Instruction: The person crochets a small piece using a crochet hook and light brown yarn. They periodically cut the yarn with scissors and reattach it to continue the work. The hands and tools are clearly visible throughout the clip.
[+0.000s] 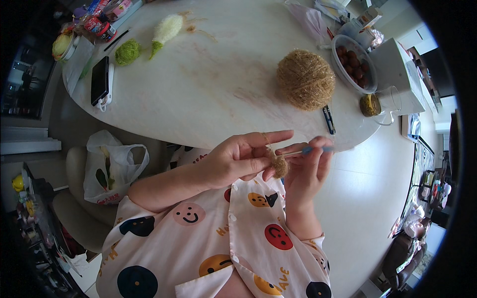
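My left hand [242, 156] pinches a small piece of brown crochet [280, 166] between thumb and fingers, with yarn running over its raised index finger. In my right hand [311, 164] is a crochet hook [306, 150] with a blue grip, its metal shaft reaching to the piece. Beyond the hands, a large ball of fuzzy brown yarn [306, 80] rests on the table. Farther off at the left lie a small green yarn ball [128, 51] and a cream and green crocheted piece [167, 29] with brown strands at one end.
On the marble-patterned table [223, 93] lie a blue utility knife [329, 119] and a black phone [100, 81]. At the right stand a bowl of reddish-brown round items [354, 64] and a glass pitcher [387, 102]. A plastic bag [111, 167] sits on a chair at the left.
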Available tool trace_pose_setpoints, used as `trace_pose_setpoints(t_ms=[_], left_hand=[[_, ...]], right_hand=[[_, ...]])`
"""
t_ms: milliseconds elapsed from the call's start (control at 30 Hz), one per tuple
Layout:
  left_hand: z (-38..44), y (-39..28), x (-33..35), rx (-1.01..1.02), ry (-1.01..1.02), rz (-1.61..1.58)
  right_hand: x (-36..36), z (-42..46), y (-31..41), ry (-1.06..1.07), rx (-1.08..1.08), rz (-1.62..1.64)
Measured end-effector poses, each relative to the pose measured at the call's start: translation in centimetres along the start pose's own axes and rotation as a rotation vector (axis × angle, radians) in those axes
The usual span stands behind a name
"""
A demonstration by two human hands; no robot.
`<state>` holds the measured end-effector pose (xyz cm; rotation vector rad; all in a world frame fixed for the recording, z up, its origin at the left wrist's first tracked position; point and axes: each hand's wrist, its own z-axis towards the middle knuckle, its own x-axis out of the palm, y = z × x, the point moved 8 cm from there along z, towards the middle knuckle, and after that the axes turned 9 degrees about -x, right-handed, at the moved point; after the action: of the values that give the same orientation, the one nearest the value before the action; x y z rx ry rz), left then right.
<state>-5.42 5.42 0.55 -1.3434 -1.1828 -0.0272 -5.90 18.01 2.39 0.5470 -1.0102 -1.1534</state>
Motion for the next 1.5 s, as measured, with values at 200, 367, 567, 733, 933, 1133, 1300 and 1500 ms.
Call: trace_pose_setpoints(t_ms=[200,367,567,733,933,1133,1300,1500], left_hand=[[-0.3,0.4,0.1,-0.004,-0.093,-0.003],[-0.1,0.8,0.1,-0.110,0.076,-0.249],[-0.1,0.1,-0.5,-0.131,0.124,-0.218],[0.1,-0.9,-0.6,0.094,-0.045,0.166],[0.2,-0.6,-0.9,0.184,-0.109,0.159],[0.1,0.5,-1.7,0.105,-0.119,0.103],[0.4,1.7,-3.3,0.042,-0.205,-0.039],[0.2,1.1,-3.8,0.143,-0.366,0.141]], right_hand=[[4.4,-1.8,4.8,0.501,-0.957,-0.787],[1.7,-0.1,2.5,0.299,-0.550,-0.357],[-0.9,0.5,-1.5,-0.043,0.108,0.324],[-0.2,-0.7,-3.2,-0.145,0.358,0.480],[1.1,-1.2,-1.5,0.038,0.124,0.129],[0.9,-0.8,-2.1,0.082,0.208,0.111],[0.5,-0.8,-2.5,0.029,0.239,0.171],[0.7,-0.6,-2.0,0.063,0.127,0.039]])
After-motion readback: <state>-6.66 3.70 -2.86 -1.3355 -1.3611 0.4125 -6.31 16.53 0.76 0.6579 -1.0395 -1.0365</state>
